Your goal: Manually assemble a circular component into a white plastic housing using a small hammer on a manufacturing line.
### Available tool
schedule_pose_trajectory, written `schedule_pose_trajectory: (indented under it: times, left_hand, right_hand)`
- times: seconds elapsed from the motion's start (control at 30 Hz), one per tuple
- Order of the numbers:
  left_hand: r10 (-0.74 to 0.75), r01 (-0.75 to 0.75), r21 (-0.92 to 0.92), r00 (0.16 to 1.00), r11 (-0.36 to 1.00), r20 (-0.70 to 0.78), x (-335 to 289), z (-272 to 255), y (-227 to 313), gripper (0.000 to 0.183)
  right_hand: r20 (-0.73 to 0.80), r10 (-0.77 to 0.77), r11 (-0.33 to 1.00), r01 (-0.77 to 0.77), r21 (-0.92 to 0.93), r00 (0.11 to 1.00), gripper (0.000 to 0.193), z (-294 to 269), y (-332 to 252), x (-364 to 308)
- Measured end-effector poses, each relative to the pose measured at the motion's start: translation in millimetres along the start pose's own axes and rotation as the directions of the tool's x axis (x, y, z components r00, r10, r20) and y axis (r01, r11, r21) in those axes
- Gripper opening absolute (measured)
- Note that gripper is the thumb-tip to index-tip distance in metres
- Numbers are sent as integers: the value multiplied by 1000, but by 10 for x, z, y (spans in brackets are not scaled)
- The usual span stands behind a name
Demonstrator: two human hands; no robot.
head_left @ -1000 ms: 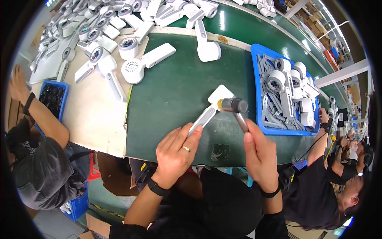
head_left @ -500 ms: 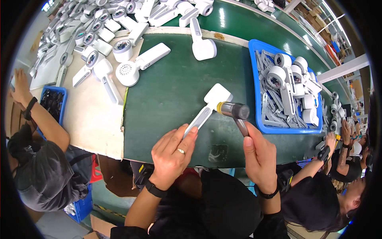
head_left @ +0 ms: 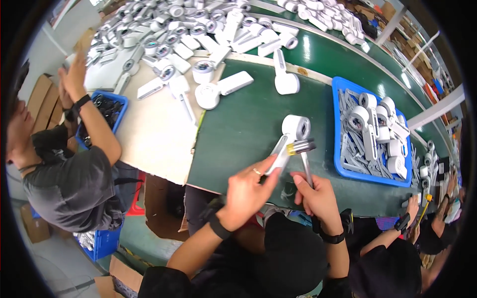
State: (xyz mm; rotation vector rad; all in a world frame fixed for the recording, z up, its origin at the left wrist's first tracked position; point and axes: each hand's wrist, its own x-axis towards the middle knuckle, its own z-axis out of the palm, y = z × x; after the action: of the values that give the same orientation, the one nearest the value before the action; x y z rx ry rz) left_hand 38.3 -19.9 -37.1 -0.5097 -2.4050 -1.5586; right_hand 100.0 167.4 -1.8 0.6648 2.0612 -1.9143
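A white handheld fan body (head_left: 294, 125) with a round head is tilted over the green mat. My left hand (head_left: 247, 196) grips it by the end of its handle, and the round opening of its head faces right. My right hand (head_left: 319, 199) is closed around the thin metal handle of a small mallet (head_left: 301, 147). The mallet's yellow face points left, beside the neck of the fan body; whether the two touch I cannot tell. Another white fan body (head_left: 286, 83) lies farther back on the mat.
A blue tray (head_left: 338, 149) at the right holds grey strips and several white fan bodies. Many more are heaped at the far left, some on a pale board (head_left: 159, 144). A co-worker (head_left: 74, 174) stands at the left by a blue bin (head_left: 119, 119); other people work at the right.
The fan body has been turned, so its round opening now shows. The mallet has shifted from the head's lower right edge to beside the neck. My view has swung left.
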Motion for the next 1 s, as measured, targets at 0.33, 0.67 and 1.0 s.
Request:
schedule_pose_trajectory:
  times: [0.33, 0.67, 1.0]
  left_hand:
    - [-289, 348, -251, 926, 903, 243, -199, 365, 364, 46]
    - [2, -15, -191, 998, 982, -67, -215, 173, 224, 31]
    - [222, -243, 147, 964, 959, 143, 256, -67, -137, 95]
  right_hand:
    - [-127, -98, 995, 93, -44, 987, 40, -282, 230, 126]
    - [-264, -209, 963, 152, -221, 942, 36, -522, 167, 87]
    - [-166, -230, 960, 195, -200, 959, 42, -326, -59, 132]
